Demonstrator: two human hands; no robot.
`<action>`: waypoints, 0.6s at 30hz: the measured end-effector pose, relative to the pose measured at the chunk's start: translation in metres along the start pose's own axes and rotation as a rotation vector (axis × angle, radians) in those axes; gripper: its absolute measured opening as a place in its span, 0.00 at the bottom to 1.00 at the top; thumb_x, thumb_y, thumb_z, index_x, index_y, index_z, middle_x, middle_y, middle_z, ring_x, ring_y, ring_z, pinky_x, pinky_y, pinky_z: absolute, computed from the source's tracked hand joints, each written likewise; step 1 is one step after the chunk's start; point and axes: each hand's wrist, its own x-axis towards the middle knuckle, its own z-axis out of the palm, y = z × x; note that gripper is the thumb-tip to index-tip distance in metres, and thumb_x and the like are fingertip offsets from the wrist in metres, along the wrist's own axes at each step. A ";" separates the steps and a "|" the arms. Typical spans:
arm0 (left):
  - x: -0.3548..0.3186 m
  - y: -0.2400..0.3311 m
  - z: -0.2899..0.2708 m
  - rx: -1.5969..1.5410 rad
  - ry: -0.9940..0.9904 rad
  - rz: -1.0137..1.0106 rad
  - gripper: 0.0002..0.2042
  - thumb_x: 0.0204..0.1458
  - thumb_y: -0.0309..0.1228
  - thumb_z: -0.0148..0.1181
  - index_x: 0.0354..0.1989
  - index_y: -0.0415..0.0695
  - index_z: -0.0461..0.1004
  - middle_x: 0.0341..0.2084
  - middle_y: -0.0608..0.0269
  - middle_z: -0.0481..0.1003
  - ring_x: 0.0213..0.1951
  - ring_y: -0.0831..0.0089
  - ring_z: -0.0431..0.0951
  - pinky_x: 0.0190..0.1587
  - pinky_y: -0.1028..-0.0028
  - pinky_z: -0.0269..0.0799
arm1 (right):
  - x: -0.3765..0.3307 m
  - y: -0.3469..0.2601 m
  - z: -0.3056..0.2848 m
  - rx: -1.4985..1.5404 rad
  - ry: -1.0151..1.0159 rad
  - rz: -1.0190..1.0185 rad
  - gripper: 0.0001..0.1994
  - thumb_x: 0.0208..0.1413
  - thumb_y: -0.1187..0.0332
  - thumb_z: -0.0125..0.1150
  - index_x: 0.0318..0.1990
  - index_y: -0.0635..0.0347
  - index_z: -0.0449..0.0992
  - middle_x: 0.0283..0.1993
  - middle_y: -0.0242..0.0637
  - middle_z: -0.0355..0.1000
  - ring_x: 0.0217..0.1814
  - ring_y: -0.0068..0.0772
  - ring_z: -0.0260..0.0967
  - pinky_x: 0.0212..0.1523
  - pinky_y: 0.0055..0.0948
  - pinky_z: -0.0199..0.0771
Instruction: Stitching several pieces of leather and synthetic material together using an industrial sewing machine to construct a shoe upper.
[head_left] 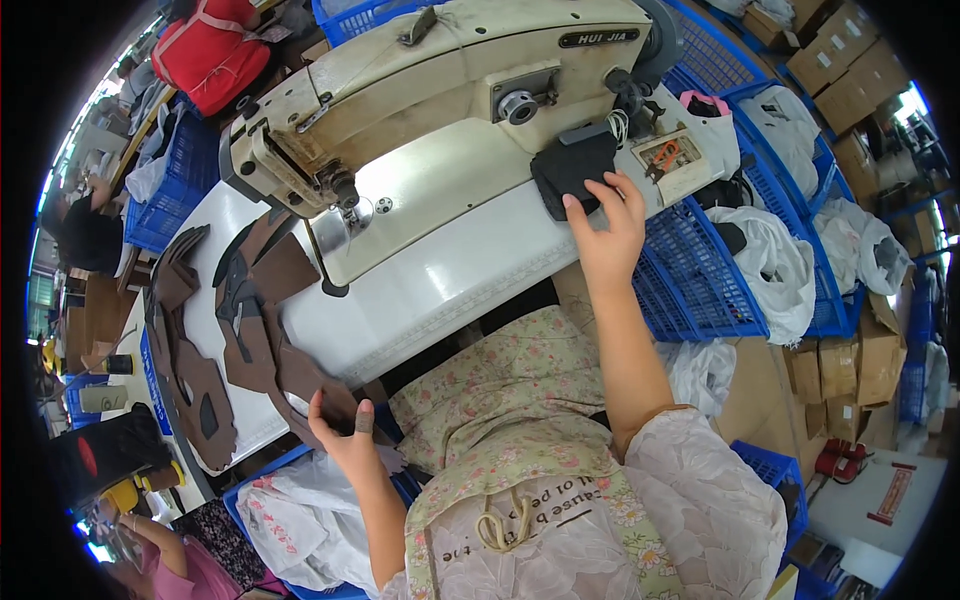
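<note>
My right hand [612, 235] reaches to a small dark fabric pile [570, 165] on the right of the white sewing table [440, 285]. Its fingertips rest on the pile's near edge, thumb and fingers apart. A dark grey block [584, 134] lies on top of the pile. My left hand [345, 430] is at the table's front left edge, thumb and forefinger spread beside the near end of a brown cut-out piece [300, 375]; its other fingers are hard to make out. Further left lies another brown piece [190, 350] with dark patches. A cream sewing machine [430, 90] stands behind.
The machine's needle area [345, 215] is between the brown pieces and the dark pile. A small tray [668, 160] with orange bits sits far right. Blue baskets [700, 280] with white plastic bags [765, 265] stand at the right; a white bag [310, 515] lies by my left forearm.
</note>
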 end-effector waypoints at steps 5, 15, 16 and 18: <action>0.000 0.004 0.002 -0.010 -0.011 -0.018 0.34 0.43 0.23 0.71 0.61 0.41 0.62 0.59 0.58 0.62 0.60 0.66 0.61 0.64 0.69 0.53 | -0.007 0.010 0.000 0.062 0.040 -0.100 0.14 0.40 0.75 0.75 0.37 0.64 0.80 0.49 0.43 0.69 0.60 0.48 0.66 0.50 0.37 0.75; 0.000 0.001 -0.006 -0.076 -0.035 -0.052 0.32 0.45 0.22 0.68 0.61 0.41 0.62 0.59 0.58 0.63 0.60 0.65 0.62 0.65 0.68 0.52 | -0.017 -0.034 -0.024 0.099 -0.016 -0.267 0.15 0.38 0.72 0.76 0.36 0.60 0.79 0.48 0.41 0.69 0.58 0.49 0.68 0.51 0.43 0.74; -0.001 0.001 -0.005 -0.075 -0.044 -0.051 0.30 0.48 0.24 0.66 0.61 0.41 0.63 0.58 0.59 0.63 0.60 0.66 0.62 0.64 0.69 0.54 | -0.023 -0.051 -0.027 0.252 -0.126 -0.318 0.16 0.38 0.70 0.77 0.37 0.59 0.79 0.48 0.41 0.69 0.58 0.49 0.68 0.51 0.44 0.74; 0.006 -0.010 -0.013 -0.120 -0.123 -0.007 0.25 0.53 0.28 0.63 0.60 0.40 0.65 0.56 0.60 0.66 0.57 0.68 0.64 0.62 0.69 0.57 | -0.035 -0.088 -0.034 0.505 -0.358 -0.410 0.17 0.38 0.67 0.77 0.37 0.58 0.78 0.49 0.41 0.69 0.58 0.50 0.68 0.51 0.44 0.75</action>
